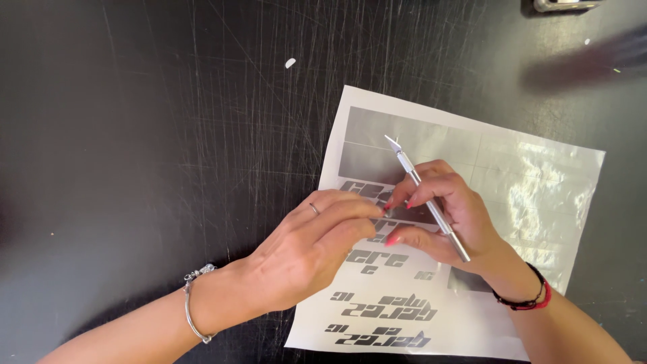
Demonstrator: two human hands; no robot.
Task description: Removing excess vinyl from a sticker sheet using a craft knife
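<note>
A white backing sheet with shiny silver vinyl and cut grey shapes lies on a scratched black table. My right hand holds a slim silver craft knife, its blade pointing up and away from the sheet's centre. My left hand, wearing a ring and a silver bracelet, rests on the sheet with fingertips meeting the right hand's fingertips near the middle. The fingertips of both hands pinch at the vinyl there; what lies between them is hidden.
The black table is heavily scratched. A small white scrap lies at the top centre. A metal object shows at the top right edge, with a blurred dark streak below it.
</note>
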